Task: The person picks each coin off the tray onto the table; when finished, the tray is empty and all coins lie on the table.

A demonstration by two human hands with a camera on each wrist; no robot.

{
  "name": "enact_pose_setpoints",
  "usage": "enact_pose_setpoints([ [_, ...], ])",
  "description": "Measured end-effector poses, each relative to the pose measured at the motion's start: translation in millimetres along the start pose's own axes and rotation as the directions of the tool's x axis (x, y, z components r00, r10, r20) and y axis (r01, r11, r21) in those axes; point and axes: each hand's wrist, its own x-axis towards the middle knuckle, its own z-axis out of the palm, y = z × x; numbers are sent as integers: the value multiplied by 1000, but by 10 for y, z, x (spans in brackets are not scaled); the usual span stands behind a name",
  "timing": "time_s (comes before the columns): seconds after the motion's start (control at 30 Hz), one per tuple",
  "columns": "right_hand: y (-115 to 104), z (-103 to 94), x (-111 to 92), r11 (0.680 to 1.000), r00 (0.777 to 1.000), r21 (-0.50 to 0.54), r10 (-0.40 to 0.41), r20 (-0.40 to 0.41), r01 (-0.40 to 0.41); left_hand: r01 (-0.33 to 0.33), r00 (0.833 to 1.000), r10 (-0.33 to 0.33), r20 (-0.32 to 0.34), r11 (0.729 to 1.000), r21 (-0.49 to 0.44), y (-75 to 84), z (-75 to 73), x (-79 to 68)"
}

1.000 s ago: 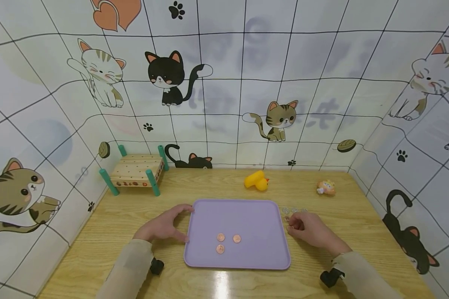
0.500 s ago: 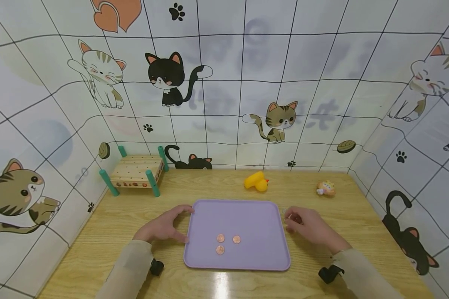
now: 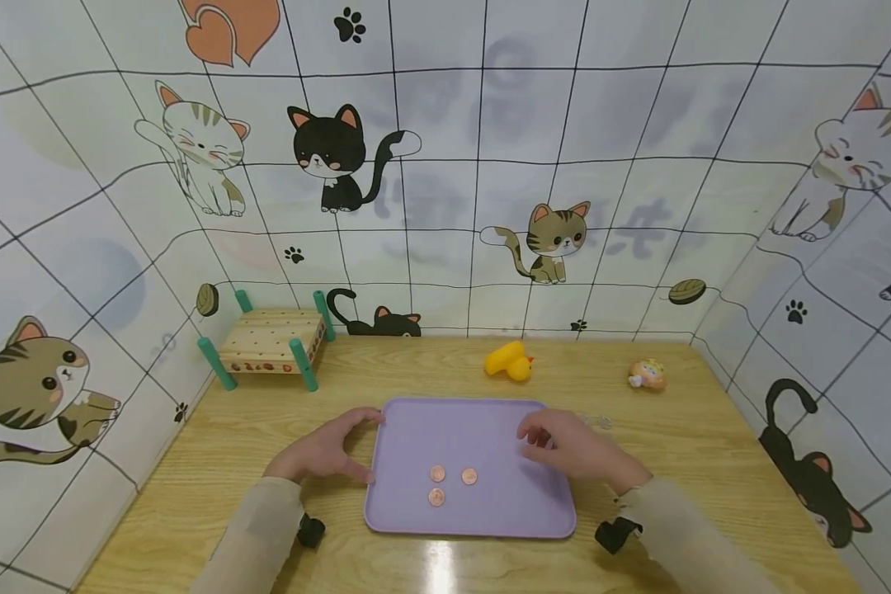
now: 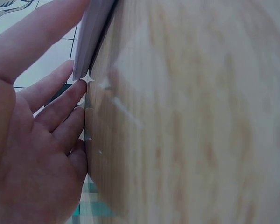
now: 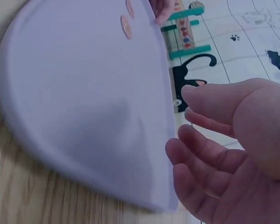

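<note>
A lilac tray (image 3: 483, 445) lies on the table with three copper coins (image 3: 469, 476) on it. At its left edge my left hand (image 3: 322, 450) has its thumb and fingers spread, fingertips touching the rim; the left wrist view shows this hand (image 4: 42, 126) with nothing in the palm. My right hand (image 3: 572, 444) hovers above the tray's right side, thumb and forefinger together. A small pale bit of a coin seems to show at those fingertips, mostly hidden. Behind that hand, clear round pieces (image 3: 601, 421) lie on the table, partly covered.
A toy bed (image 3: 271, 338) with green posts stands at the back left. A yellow rubber duck (image 3: 510, 360) and a small orange-pink figurine (image 3: 647, 374) are at the back of the wooden table (image 3: 416, 367). Cat-print sheeting walls the back and sides.
My right hand has moved from the pieces beside the tray leftward over its right edge. My left hand stays at the left rim. The three coins on the tray have not moved.
</note>
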Motion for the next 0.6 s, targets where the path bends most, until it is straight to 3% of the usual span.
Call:
enact_pose_setpoints([
  [0.13, -106, 67, 121, 999, 998, -7, -44, 46, 44, 1, 1000, -1, -1, 1000, -1, -19, -7, 12],
  [0.6, -296, 366, 360, 990, 980, -103, -71, 186, 92, 15, 1000, -15, -4, 1000, -4, -31, 3, 18],
])
